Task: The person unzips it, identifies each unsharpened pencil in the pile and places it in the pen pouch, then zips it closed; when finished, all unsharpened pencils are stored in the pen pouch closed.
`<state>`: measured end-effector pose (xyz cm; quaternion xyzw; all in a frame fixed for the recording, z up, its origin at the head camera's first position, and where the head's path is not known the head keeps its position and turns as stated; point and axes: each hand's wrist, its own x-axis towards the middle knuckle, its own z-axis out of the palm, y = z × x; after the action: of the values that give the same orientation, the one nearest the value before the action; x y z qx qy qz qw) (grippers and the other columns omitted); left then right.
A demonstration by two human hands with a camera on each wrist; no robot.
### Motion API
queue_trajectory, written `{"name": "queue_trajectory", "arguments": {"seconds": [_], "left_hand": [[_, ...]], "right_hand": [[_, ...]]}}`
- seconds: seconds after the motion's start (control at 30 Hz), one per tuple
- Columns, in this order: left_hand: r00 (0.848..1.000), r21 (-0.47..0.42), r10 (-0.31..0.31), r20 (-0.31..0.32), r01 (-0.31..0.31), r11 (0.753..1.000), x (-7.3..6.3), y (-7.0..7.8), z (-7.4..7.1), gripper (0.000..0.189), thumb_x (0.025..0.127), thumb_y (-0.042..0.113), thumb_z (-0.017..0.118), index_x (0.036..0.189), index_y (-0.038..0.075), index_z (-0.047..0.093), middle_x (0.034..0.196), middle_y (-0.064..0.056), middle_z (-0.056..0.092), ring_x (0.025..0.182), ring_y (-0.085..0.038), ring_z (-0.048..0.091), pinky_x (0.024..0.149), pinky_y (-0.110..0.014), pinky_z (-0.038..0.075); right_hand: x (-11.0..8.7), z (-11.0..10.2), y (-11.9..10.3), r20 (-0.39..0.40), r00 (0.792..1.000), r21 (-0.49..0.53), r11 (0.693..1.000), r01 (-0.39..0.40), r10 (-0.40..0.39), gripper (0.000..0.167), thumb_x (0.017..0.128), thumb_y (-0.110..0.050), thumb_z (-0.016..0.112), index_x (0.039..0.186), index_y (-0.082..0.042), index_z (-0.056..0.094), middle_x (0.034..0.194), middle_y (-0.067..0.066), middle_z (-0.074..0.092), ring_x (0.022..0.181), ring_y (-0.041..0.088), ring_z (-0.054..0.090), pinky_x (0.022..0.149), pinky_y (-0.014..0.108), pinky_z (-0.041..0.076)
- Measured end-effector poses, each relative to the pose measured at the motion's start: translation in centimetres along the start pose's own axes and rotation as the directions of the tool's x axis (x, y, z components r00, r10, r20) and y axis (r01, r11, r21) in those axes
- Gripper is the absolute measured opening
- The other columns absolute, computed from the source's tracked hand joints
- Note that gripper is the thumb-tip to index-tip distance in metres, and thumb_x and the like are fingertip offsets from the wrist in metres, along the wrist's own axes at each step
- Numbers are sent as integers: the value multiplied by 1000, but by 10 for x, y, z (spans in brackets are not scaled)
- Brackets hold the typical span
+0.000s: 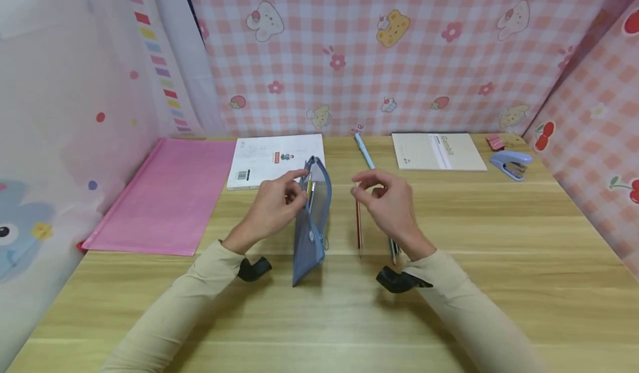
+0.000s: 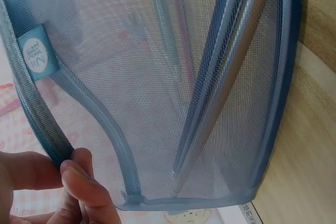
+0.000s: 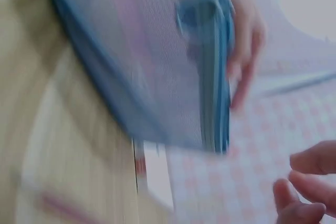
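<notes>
My left hand (image 1: 273,205) pinches the zip edge of a blue mesh pencil case (image 1: 305,245), which stands upright with its mouth apart. Through the mesh, long slim pencils (image 2: 226,95) show inside, and a yellow one (image 1: 309,187) is near the opening. To the right of the case, my right hand (image 1: 391,202) is over the table with bent fingers and nothing between the fingertips in the right wrist view. A red pencil (image 1: 358,226) lies below those fingertips. More pencils (image 1: 393,251) lie partly hidden under the right wrist.
A light blue pen (image 1: 364,151) lies behind the right hand. Further back are a white book (image 1: 259,154), a notebook (image 1: 419,154), a pink clip (image 1: 495,142) and a lilac stapler (image 1: 510,164). On the left lies a pink folder (image 1: 167,195).
</notes>
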<state>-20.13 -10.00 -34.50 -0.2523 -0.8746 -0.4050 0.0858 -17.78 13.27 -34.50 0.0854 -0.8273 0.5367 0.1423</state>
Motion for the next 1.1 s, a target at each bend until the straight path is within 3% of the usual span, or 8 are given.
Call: {"name": "queue_trajectory", "arguments": {"seconds": [0.17,0.3,0.5,0.7,0.87,1.1], "left_hand": [[1000,-1,-1,4,1,1000,-1,1,-1,45,89,1,57,134,-7,58,78,-8,72,66,-9,60,64,-18,50],[1000,10,3,11,-3,1000,0,2,1,45,90,1,57,134,-8,58,76,-7,72,65,-8,59,63,-17,48],[999,-1,4,35,-4,1000,1,5,5,45,91,3,58,135,-8,57,76,-7,72,65,-7,58,60,-17,45],[999,-9,4,36,-4,1000,0,4,5,44,91,3,58,135,-6,57,74,-6,71,64,-6,57,60,-17,45],[999,-5,3,45,-2,1000,0,4,4,45,92,4,58,136,-6,57,73,-5,70,63,-6,55,61,-17,46],[1000,-4,22,20,-22,1000,1,1,3,44,90,2,58,134,-7,58,75,-7,72,64,-7,58,63,-17,48]], "right_hand": [[9,-34,30,63,995,-158,985,-62,73,15,90,-13,71,102,-5,74,89,13,71,74,9,58,65,17,45],[10,-50,51,136,985,-271,960,-71,111,17,91,-15,71,105,-5,72,89,12,70,80,17,60,75,23,49],[10,-55,70,245,956,-353,933,-66,160,20,89,-12,73,107,-3,71,92,14,71,78,20,63,65,26,50],[11,-49,79,380,921,-422,902,90,86,13,85,-3,73,98,-3,72,82,10,71,67,13,60,57,25,47],[12,-46,82,385,922,-468,868,167,30,10,82,1,70,91,-4,73,77,7,70,66,12,59,59,25,45],[14,-44,82,356,933,-519,842,150,53,11,83,2,66,90,-3,72,78,8,70,66,15,57,59,27,44]]}}
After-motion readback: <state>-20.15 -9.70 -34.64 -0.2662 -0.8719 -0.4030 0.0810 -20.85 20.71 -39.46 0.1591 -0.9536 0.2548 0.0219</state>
